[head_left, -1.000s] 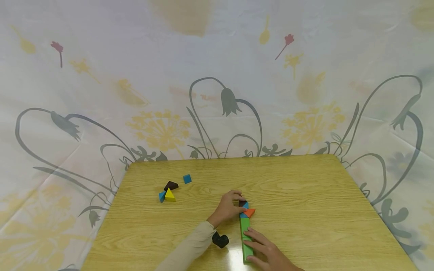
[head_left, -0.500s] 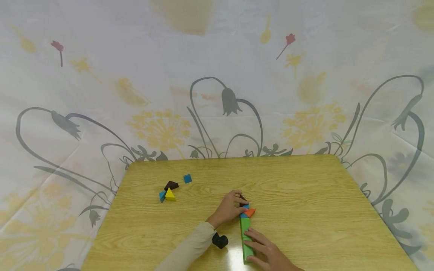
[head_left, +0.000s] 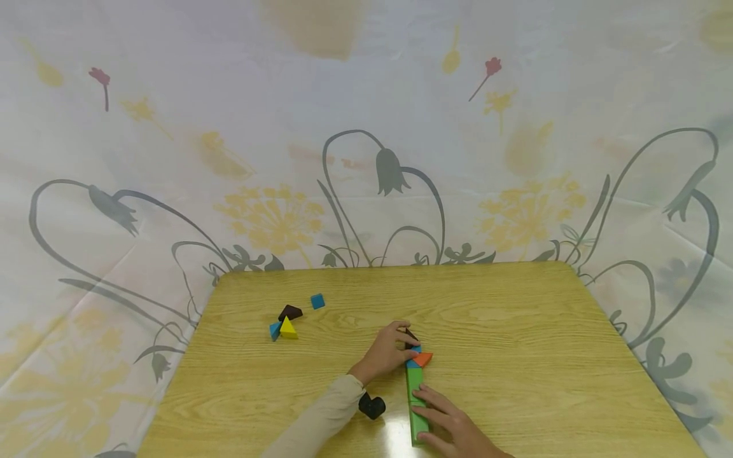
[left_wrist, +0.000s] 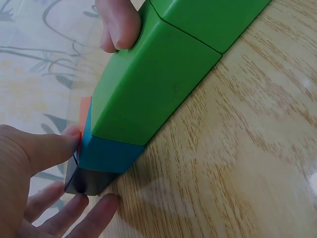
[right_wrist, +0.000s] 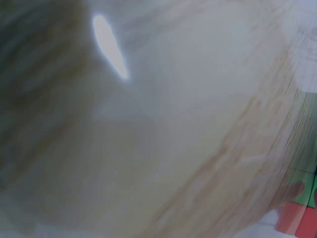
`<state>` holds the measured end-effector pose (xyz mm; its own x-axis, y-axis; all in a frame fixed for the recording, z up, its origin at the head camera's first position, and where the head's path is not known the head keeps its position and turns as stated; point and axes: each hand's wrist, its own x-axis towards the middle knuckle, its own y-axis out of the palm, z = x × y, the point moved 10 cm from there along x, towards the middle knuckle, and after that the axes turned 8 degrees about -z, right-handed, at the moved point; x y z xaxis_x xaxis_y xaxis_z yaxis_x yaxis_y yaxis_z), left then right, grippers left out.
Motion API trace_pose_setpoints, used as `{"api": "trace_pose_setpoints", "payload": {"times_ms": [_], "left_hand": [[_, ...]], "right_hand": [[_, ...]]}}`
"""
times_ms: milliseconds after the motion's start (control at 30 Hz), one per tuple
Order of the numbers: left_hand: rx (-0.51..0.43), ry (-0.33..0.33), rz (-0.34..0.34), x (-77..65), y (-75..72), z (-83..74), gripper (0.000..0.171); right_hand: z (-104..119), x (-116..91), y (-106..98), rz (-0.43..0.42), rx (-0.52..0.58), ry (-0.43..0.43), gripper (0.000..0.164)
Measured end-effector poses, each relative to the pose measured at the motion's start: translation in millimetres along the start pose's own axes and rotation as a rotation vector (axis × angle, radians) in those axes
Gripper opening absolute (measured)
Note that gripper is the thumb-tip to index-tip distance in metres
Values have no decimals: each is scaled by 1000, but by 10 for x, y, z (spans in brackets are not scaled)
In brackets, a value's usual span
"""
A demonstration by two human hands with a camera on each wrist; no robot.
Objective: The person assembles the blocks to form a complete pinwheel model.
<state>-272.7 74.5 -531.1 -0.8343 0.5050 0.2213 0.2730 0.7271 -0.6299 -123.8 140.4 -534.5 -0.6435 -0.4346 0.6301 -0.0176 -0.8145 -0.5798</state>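
A row of blocks runs from twelve to six o'clock on the wooden table (head_left: 515, 318), a little right of its middle. Its six o'clock end is two long green blocks (head_left: 416, 401) set end to end; above them come blue wedges (left_wrist: 111, 156), an orange wedge (head_left: 424, 360) that juts out toward three o'clock, and a black block (left_wrist: 96, 181) at the twelve o'clock tip. The left hand (head_left: 385, 353) reaches in from eight o'clock and pinches that tip, its thumb against the wedges and its bent fingertips round the black block. The right hand (head_left: 458, 432) comes from five o'clock, its fingers loosely spread and their tips resting on the green blocks. Below the left hand, toward six o'clock, a small black device (head_left: 373, 408) sits at the cuff of the pale sleeve (head_left: 321, 416). Well apart from the row, toward ten o'clock, a yellow triangle (head_left: 289, 329), a blue triangle (head_left: 275, 331) and a dark brown block (head_left: 291, 312) lie close together, with a blue square block (head_left: 317, 301) near them at about two o'clock. At twelve o'clock, behind the table, hangs a flower-patterned sheet (head_left: 458, 216).
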Motion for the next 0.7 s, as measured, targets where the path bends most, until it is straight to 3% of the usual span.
{"api": "trace_pose_setpoints", "payload": {"times_ms": [267,700], "left_hand": [[3,13,-19,29,-23,8,19],[-17,-8,-56,57,-270,86,22]], "right_hand": [[-27,-6,11,6,2,62,40],[5,-4,-8,-18,18,-5,42]]}}
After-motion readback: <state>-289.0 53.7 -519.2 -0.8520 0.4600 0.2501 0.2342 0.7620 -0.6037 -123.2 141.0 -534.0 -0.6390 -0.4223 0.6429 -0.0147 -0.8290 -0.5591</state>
